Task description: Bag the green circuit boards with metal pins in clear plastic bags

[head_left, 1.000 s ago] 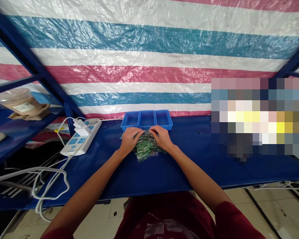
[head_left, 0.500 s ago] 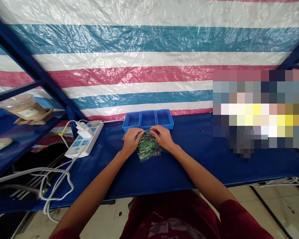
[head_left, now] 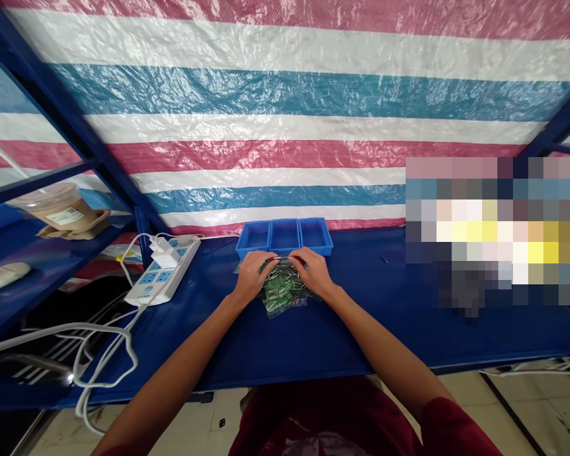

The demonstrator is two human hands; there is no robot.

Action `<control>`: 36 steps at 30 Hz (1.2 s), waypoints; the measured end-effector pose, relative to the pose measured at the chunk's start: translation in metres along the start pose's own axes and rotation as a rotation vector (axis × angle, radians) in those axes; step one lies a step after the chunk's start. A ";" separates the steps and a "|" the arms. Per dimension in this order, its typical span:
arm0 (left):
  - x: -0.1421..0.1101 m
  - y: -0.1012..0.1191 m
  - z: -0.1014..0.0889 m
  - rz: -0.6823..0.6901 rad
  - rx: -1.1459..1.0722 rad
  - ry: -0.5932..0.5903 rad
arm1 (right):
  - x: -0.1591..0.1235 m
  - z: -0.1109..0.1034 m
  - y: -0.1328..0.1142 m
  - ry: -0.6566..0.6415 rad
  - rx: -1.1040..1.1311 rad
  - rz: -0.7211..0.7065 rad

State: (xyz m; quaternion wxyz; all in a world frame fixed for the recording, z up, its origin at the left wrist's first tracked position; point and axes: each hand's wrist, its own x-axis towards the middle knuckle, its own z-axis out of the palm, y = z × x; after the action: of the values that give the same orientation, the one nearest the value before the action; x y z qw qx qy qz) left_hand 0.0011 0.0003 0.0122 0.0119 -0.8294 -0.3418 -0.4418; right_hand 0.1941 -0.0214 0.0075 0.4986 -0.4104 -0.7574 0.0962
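Fingers of my left hand and my right hand are pinched close together above a heap on the table. A thin, pale, rod-like piece spans the fingertips of both hands; it is too small to name. Below lies the heap of small metal pins mixed with green pieces in clear plastic bags. Part of this heap is hidden by my hands. Just behind the fingers stands a blue tray with three compartments.
A white power strip with a plugged-in charger and loose cables lies left. On the left shelf are a drink cup and a white computer mouse. A small dark rod lies right of the tray. The far right is blurred.
The whole view has shifted slightly, so the scene sits a little lower. My hands stay over the heap, still pinching the thin piece.
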 end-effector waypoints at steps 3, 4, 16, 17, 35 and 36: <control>0.000 -0.002 0.001 0.028 -0.009 0.025 | 0.001 0.000 0.000 -0.004 -0.003 0.004; 0.000 -0.002 0.001 0.029 -0.010 0.028 | 0.001 0.000 0.000 -0.007 -0.004 0.006; 0.001 -0.003 0.000 0.033 -0.047 0.025 | 0.001 0.001 0.002 -0.029 0.011 0.001; 0.000 -0.003 0.000 0.030 -0.052 0.029 | 0.001 0.001 0.001 -0.029 0.009 0.006; 0.001 0.006 -0.002 -0.036 -0.142 0.039 | 0.001 0.001 -0.001 -0.032 0.040 0.024; 0.001 0.007 -0.002 -0.053 -0.152 0.039 | 0.001 0.001 -0.001 -0.035 0.041 0.026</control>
State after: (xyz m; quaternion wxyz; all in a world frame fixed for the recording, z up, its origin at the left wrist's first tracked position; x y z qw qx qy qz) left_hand 0.0043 -0.0055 0.0166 -0.0560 -0.8098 -0.3290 -0.4826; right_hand 0.1923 -0.0215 0.0080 0.4924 -0.4084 -0.7583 0.1252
